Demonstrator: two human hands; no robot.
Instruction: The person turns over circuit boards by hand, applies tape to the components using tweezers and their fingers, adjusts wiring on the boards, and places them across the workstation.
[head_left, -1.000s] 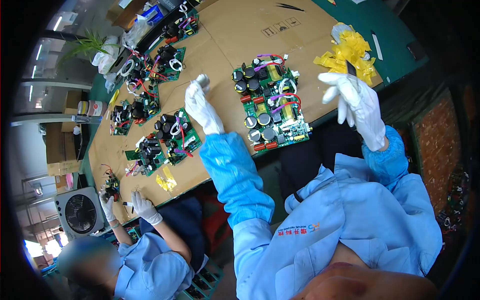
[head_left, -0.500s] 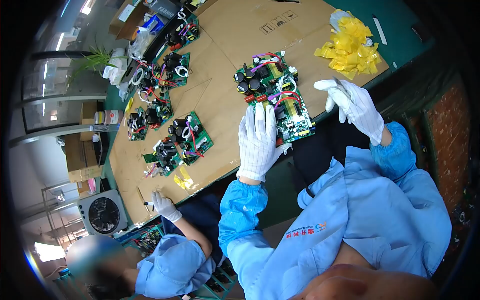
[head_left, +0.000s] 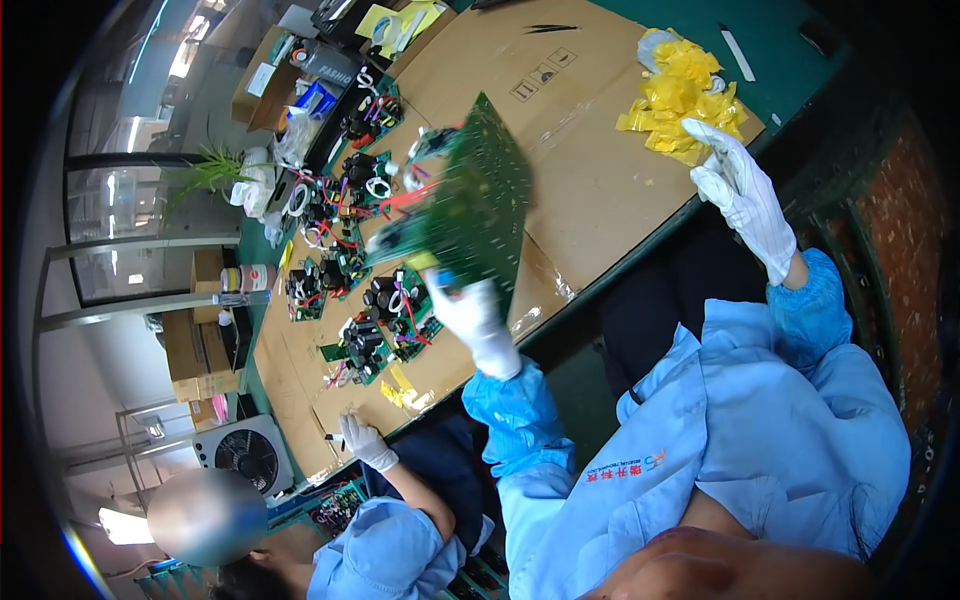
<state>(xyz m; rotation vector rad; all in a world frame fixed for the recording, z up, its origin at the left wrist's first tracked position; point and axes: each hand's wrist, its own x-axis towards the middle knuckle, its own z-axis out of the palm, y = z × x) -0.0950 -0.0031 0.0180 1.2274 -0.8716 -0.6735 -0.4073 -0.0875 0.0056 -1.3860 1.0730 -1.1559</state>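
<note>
My left hand (head_left: 470, 318), in a white glove, grips a green circuit board (head_left: 490, 190) by its lower edge. The board is raised off the cardboard and tilted, with its soldered underside towards the right. Its parts and red wires face left and are blurred by motion. At the right, my gloved right hand (head_left: 745, 205) is raised near the table edge, beside a heap of yellow tape pieces (head_left: 680, 95). Its fingers are bent together, and a thin greyish thing seems to lie between them, too unclear to name.
Several assembled circuit boards (head_left: 365, 345) lie at the left of the cardboard sheet (head_left: 590, 150). Black tweezers (head_left: 552, 28) lie at the far side. A co-worker's gloved hand (head_left: 367, 443) rests near the lower left table edge. A fan (head_left: 247, 455) stands beyond.
My left hand has lifted the circuit board from the cardboard, turned it up on edge and carried it left. My right hand has moved slightly right. The whole view has shifted a little.
</note>
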